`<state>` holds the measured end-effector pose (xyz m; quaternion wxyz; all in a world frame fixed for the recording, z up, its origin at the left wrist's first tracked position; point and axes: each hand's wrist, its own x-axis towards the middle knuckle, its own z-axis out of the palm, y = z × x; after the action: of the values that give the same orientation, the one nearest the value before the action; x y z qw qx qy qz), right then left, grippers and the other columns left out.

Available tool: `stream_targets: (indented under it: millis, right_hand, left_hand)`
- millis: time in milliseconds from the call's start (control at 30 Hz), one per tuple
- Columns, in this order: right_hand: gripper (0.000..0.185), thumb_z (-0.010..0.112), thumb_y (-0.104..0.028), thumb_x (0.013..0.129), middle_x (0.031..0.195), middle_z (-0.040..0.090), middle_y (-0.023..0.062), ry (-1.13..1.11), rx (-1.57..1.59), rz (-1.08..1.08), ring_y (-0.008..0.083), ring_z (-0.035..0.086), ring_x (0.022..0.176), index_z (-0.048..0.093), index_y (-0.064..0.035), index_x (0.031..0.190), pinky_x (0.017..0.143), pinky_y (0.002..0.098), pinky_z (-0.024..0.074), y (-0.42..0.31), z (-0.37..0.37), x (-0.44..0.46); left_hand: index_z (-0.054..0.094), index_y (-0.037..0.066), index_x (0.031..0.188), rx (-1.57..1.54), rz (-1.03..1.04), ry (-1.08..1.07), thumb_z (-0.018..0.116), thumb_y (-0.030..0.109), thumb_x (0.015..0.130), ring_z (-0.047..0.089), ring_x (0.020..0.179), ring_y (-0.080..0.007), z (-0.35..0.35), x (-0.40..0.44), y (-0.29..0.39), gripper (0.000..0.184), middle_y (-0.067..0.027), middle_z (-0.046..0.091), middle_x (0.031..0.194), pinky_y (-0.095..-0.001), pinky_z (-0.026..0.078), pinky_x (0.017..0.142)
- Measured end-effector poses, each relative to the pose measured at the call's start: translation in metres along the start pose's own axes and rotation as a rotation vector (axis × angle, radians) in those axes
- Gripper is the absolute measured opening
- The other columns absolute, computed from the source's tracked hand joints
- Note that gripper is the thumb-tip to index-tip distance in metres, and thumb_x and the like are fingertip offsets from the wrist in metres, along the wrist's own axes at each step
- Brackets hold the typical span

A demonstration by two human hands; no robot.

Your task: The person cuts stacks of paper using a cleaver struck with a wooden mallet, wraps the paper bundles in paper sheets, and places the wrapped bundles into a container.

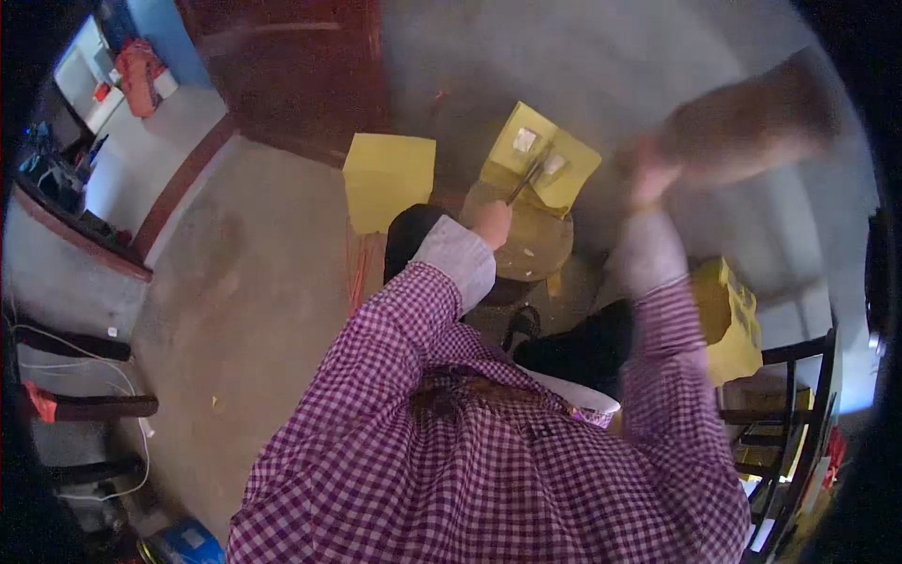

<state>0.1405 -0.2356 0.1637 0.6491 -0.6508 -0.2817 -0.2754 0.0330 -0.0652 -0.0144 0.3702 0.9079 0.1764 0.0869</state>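
My left hand [491,226] is closed around a slim dark metal rod [526,180], like a punch or chisel. The rod slants up to a stack of yellow paper [584,162] with pale patches on it, and seems to touch it. This stack lies on a round wooden stool top [537,254], in front of my knees. Raised at the right, my right hand [650,174] is smeared by motion but wrapped round the near end of a thick brown club [756,122], also blurred. The club's exact shape cannot be made out.
Another yellow paper stack [390,183] stands left of the stool, above thin red sticks [360,268]. To my right are a yellow paper bundle [731,320] and a dark chair [789,404]. A reddish door [291,75] is ahead; cables [94,362] lie at the left.
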Motion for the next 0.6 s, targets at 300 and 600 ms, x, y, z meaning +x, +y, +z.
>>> stream_targets:
  millis: [300, 600]
  right_hand:
    - [0.017, 0.067, -0.014, 0.067, 0.058, 0.055, 0.0064, -0.580, -0.289, 0.468, 0.0170, 0.052, 0.047, 0.058, -0.0019, 0.075, 0.043, 0.0308, 0.0404, 0.008, -0.050, -0.027]
    - [0.035, 0.063, -0.021, 0.076, 0.087, 0.057, 0.0130, 0.022, -0.520, 0.222, 0.0210, 0.055, 0.074, 0.051, -0.0014, 0.103, 0.066, 0.0326, 0.0437, 0.072, 0.015, -0.046]
  left_hand:
    - [0.064, -0.002, 0.070, 0.410, 0.469, 0.152, 0.050, 0.021, 0.086, 0.060, 0.073, -0.0374, 0.042, 0.021, -0.041, 0.031, -0.0258, 0.060, 0.075, -0.0463, 0.047, 0.060]
    - [0.064, -0.002, 0.076, 0.016, 0.034, 0.078, 0.045, 0.027, 0.089, 0.060, 0.074, -0.0370, 0.046, 0.028, -0.036, 0.037, -0.0220, 0.062, 0.077, -0.0470, 0.046, 0.065]
